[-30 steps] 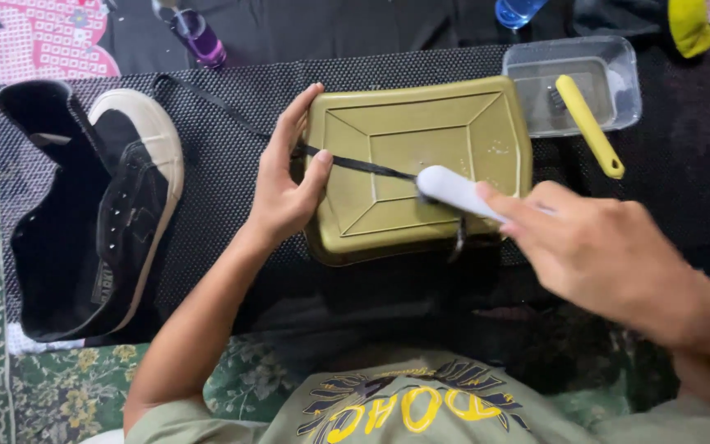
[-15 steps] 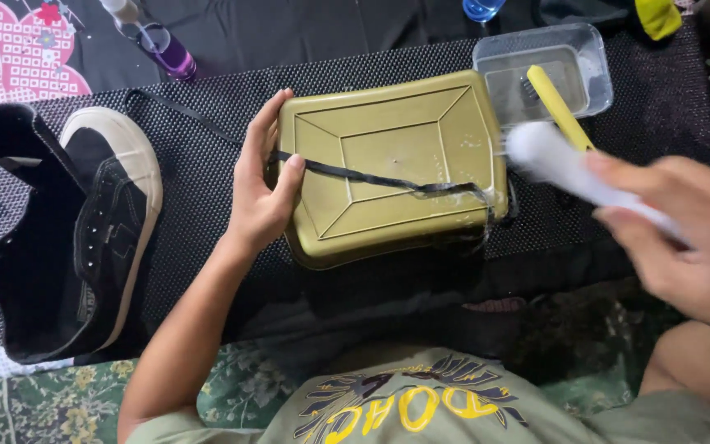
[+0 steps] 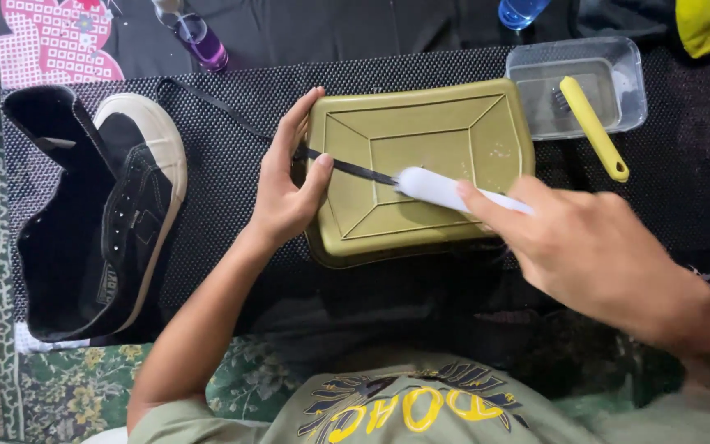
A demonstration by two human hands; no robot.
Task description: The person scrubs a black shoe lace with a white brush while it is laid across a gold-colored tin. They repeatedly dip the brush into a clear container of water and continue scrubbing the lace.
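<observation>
Head view: since the earlier frame the right hand (image 3: 597, 251) has returned the white brush (image 3: 445, 191) onto the lace. Left of the grip lies a black canvas shoe (image 3: 117, 214) with a cream rubber toe. The left hand (image 3: 285, 193), fingers curled, pins the flat black shoelace (image 3: 355, 170) against the overturned olive plastic tray (image 3: 421, 168). The right hand is closed around the brush handle.

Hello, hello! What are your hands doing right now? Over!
Left hand pins black shoelace on olive tray. Right hand holds white brush on lace. Nothing blocking.
</observation>
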